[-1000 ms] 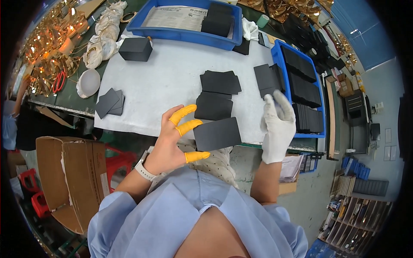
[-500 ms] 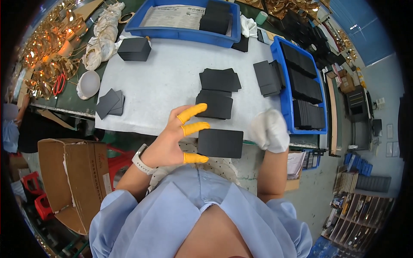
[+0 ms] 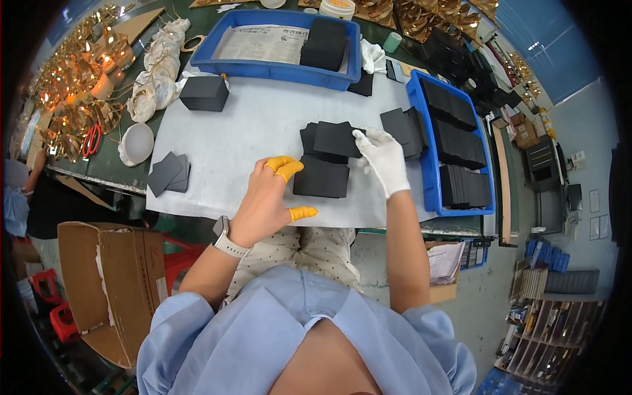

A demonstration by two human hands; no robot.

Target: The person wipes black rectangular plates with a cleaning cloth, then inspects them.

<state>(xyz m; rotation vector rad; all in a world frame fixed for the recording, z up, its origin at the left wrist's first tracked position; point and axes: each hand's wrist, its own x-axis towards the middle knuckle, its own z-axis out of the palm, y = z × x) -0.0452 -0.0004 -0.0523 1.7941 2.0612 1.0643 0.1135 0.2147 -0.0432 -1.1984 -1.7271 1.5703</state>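
Two piles of thin black rectangular cards lie in front of me on a white-covered table. On the far pile, a black card [image 3: 334, 139] sits askew on top, and my right hand [image 3: 385, 158], in a white glove, pinches its right edge. At the near pile [image 3: 321, 180], my left hand [image 3: 263, 201] has its fingers and thumb apart, with nothing held between them. Yellow covers are on its fingertips, and the index fingertip is at the pile's upper left corner; whether it touches is unclear. More black cards [image 3: 398, 131] lie fanned just beyond the right hand.
A blue tray [image 3: 413, 99] with rows of black cards stands at the right. Another blue tray [image 3: 270, 72] holds newspaper and black stacks at the back. A black block [image 3: 204, 94] and loose cards [image 3: 168, 172] lie left. A cardboard box [image 3: 108, 283] stands below left.
The black card my left hand held up is no longer in it, and that hand now rests by the near pile. My right hand has moved forward and left to the far pile.
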